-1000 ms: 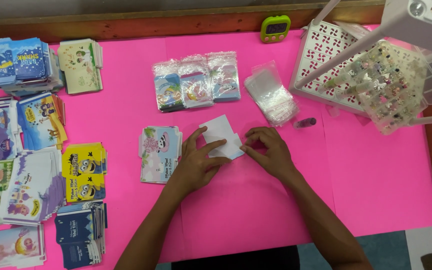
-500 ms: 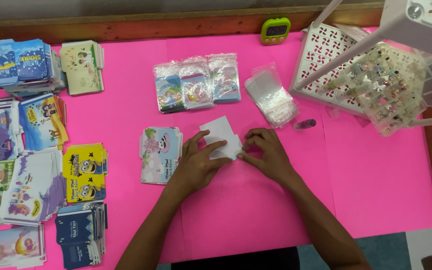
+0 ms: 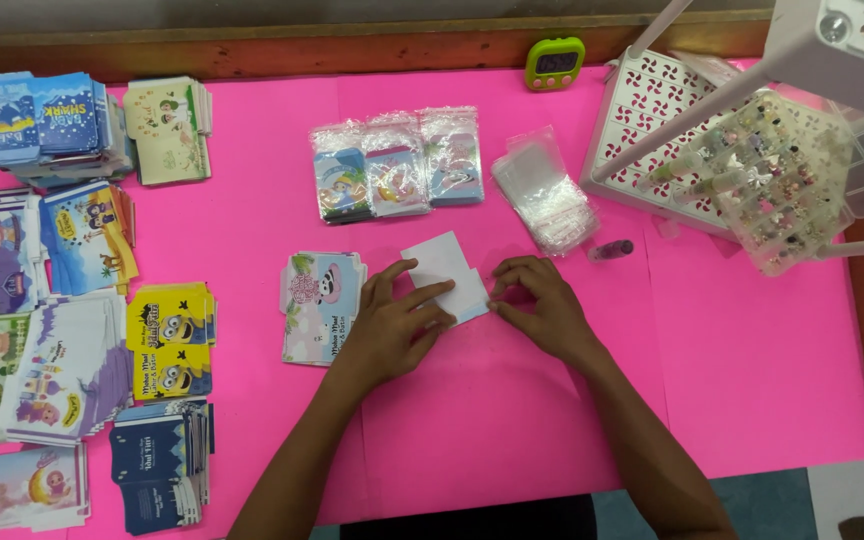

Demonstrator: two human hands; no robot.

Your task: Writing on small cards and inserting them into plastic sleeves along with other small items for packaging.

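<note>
My left hand (image 3: pixel 400 322) lies flat on a white folded card (image 3: pixel 440 262) in the middle of the pink table (image 3: pixel 512 420), fingers pressing it down. My right hand (image 3: pixel 540 305) pinches the card's right edge with curled fingers. Just left of the card sits a small stack of flat printed box blanks with a cartoon animal (image 3: pixel 314 305). A small dark bottle (image 3: pixel 612 249) lies to the right of my right hand.
Stacks of printed card blanks (image 3: pixel 72 330) fill the left side. Three filled clear bags (image 3: pixel 397 165) and a pile of empty clear sleeves (image 3: pixel 544 190) lie beyond the hands. A white lattice tray (image 3: pixel 642 120), a compartment box of small items (image 3: pixel 782 180) and a green timer (image 3: pixel 555 62) stand at the back right.
Both hands have stayed on the white card with only slight finger shifts; the right hand's fingers have curled closer to the card's edge.
</note>
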